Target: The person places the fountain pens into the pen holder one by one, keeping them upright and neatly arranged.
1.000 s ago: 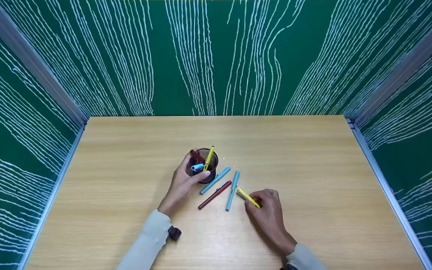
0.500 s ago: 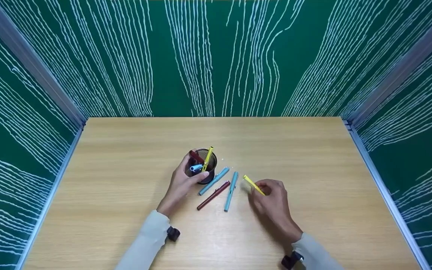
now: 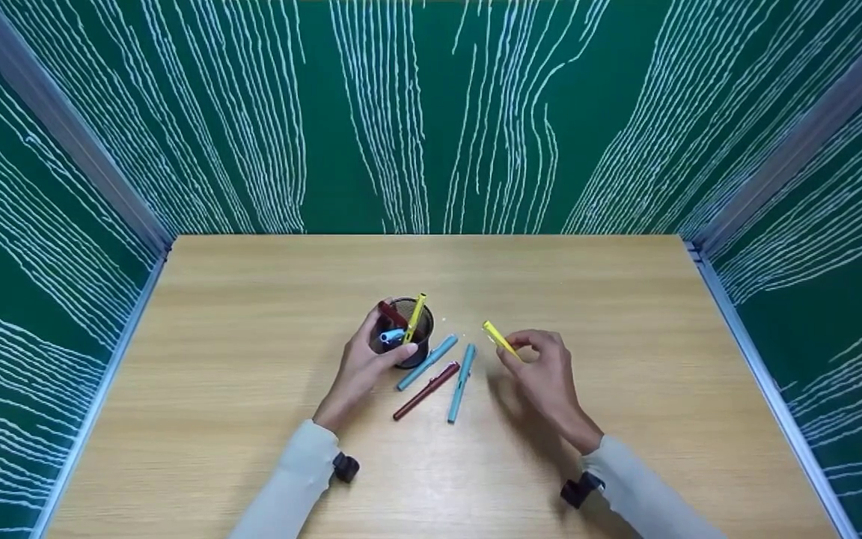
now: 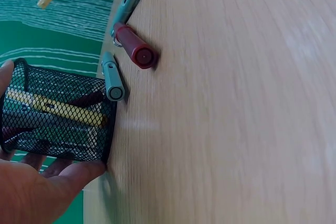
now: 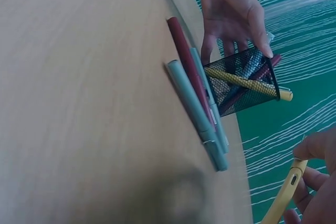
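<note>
A black mesh pen cup [image 3: 423, 329] stands on the table, and my left hand [image 3: 362, 365] grips it round its left side with the thumb near the rim. Inside lean a yellow pen [image 3: 415, 317], a dark red pen [image 3: 392, 313] and a blue one [image 3: 392, 336]. My right hand [image 3: 547, 374] pinches another yellow pen [image 5: 287, 192] between thumb and fingers, raised above the table to the right of the cup. Between the hands lie a teal pen [image 3: 428, 362] close to the cup, a dark red pen [image 3: 426, 391] and a second teal pen [image 3: 462, 383].
The wooden table [image 3: 289, 284] is enclosed by green walls [image 3: 431, 120] with wavy white lines. Metal posts [image 3: 79, 120] stand at its back corners. A few tiny pale specks lie on the wood right of the cup.
My right hand has lifted the yellow pen off the table and carried it up and away from me. My left hand has stayed on the pen cup.
</note>
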Demonstrator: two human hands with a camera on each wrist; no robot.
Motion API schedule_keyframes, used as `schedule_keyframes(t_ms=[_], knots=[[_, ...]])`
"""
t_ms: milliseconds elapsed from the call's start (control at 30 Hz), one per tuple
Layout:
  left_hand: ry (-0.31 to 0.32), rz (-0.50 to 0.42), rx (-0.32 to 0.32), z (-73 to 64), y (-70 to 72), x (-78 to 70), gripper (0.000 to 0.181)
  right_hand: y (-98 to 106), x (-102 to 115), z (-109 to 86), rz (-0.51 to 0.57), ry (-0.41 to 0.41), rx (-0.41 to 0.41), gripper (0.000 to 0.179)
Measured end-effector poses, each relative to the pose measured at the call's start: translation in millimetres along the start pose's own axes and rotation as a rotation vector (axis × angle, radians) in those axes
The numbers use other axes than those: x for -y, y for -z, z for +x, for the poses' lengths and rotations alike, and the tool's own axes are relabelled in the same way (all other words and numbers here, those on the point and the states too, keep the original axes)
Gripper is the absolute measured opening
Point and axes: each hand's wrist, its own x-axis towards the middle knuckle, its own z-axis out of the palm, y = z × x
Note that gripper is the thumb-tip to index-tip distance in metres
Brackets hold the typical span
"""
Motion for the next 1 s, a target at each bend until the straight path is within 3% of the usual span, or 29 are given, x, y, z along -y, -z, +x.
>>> schedule_keyframes(t_ms=[500, 833, 1000], knots=[[0.014, 0.015, 0.003, -0.5, -1.7, -0.6, 0.1, -3.9, 26.6, 23.8, 0.016, 0.095, -0.004, 0.017], [0.011, 0.012, 0.002, 0.2, -0.5, 1.6, 0.099, -13.9, 45.5, 31.5, 0.028, 0.121, 0.023, 0.018], [0.001, 0.014, -0.001, 0.0, 1.2, 0.9, 0.097, -20.8, 57.1, 35.7, 0.049, 0.173, 0.028, 0.016]])
